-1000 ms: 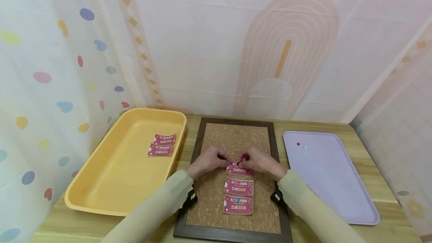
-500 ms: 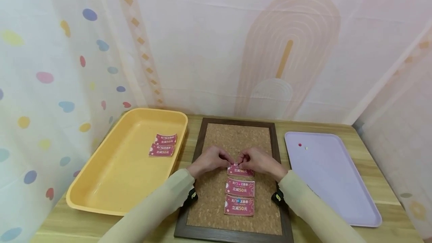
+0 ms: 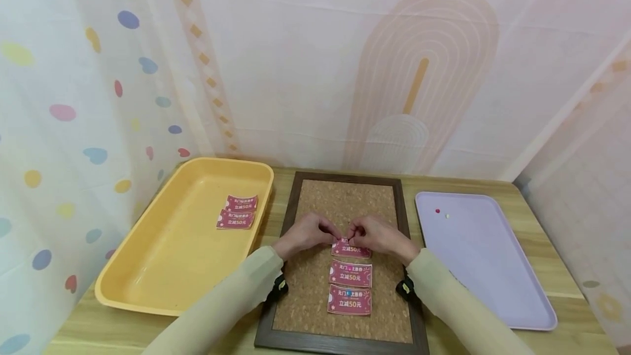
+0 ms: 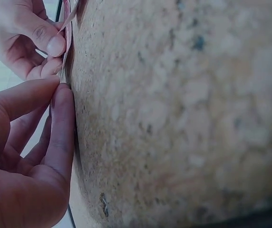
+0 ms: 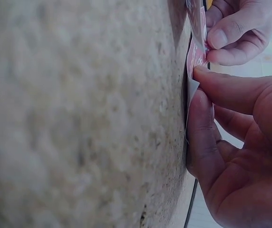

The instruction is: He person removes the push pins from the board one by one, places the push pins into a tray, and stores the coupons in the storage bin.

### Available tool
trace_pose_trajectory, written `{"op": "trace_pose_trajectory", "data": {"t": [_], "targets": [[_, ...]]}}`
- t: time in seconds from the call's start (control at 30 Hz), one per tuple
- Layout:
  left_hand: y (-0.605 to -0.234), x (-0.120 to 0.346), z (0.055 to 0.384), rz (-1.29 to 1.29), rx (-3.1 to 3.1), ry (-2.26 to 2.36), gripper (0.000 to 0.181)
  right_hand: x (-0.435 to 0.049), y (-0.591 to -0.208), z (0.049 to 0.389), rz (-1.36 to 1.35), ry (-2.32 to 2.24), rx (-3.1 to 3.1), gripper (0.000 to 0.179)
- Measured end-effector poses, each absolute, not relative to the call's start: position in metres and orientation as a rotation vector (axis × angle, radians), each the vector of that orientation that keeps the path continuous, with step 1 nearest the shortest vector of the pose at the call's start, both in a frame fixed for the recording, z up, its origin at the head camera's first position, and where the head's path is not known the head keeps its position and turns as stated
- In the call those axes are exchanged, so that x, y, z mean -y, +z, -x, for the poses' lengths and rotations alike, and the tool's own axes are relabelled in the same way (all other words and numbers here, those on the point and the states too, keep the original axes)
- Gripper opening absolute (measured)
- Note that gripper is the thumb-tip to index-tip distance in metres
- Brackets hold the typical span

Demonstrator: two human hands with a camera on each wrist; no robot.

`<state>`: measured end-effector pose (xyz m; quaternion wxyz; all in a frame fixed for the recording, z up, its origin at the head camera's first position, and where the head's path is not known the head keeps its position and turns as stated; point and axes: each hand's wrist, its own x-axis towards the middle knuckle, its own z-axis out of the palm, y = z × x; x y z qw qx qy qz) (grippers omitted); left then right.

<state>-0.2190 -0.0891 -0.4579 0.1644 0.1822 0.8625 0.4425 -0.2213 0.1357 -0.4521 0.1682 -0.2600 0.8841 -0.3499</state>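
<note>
A red printed coupon (image 3: 351, 252) lies on the framed cork board (image 3: 345, 199), topmost of three in a column. My left hand (image 3: 310, 233) pinches the coupon's edge on its left side between thumb and finger. On the right side, my right hand (image 3: 377, 233) pinches the same coupon, its edge lifted slightly from the cork in the right wrist view. Both hands' fingertips are close together at the coupon's upper edge. Below it, the middle coupon (image 3: 350, 276) bears a small pink pin (image 3: 349, 268), and the lowest coupon (image 3: 349, 304) a blue pin (image 3: 348, 293).
To the left stands a yellow tray (image 3: 162, 311) with two overlapping coupons (image 3: 236, 219) near its right wall. A lilac tray (image 3: 485, 267) on the right carries a small red piece (image 3: 437, 211) and a pale one (image 3: 447, 216). A patterned curtain (image 3: 296, 70) hangs behind the wooden table (image 3: 567, 267).
</note>
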Motion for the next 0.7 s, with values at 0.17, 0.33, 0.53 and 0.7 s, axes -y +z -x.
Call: {"op": "trace_pose_trajectory", "data": {"t": [0.17, 0.33, 0.53, 0.7], "targets": [[-0.4574, 0.0903, 0.2175, -0.496, -2.475, 1.262, 0.014, -0.1354, -0.4521, 0.2217, 0.753, -0.99, -2.507, 0.006], [-0.4574, 0.0883, 0.2178, -0.481, -2.491, 1.252, 0.013, -0.1363, -0.4525, 0.2225, 0.751, -0.999, -2.497, 0.006], [-0.457, 0.0878, 0.2169, -0.479, -2.519, 1.24, 0.012, -0.1359, -0.4523, 0.2226, 0.74, -1.02, -2.471, 0.007], [-0.4564, 0.0877, 0.2167, -0.475, -2.524, 1.24, 0.011, -0.1358, -0.4517, 0.2224, 0.758, -1.035, -2.459, 0.007]]}}
